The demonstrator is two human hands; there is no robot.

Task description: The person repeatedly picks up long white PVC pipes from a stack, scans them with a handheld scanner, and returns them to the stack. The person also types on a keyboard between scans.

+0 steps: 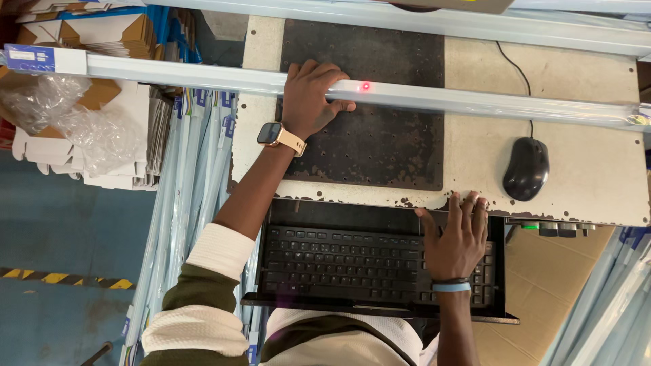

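One long pale tube (475,102), plastic-wrapped, lying across the counter (583,169); a red light dot on it beside the left hand (308,98), whose grip is closed loosely over the tube. One black keyboard (339,261) on a pull-out tray; right hand (458,240) flat on its right end, fingers spread, holding nothing. One black corded mouse (526,168). One dark perforated mat (369,146). Flat cardboard cartons (115,37) stacked upper left; blue label (28,58) on the tube's left end.
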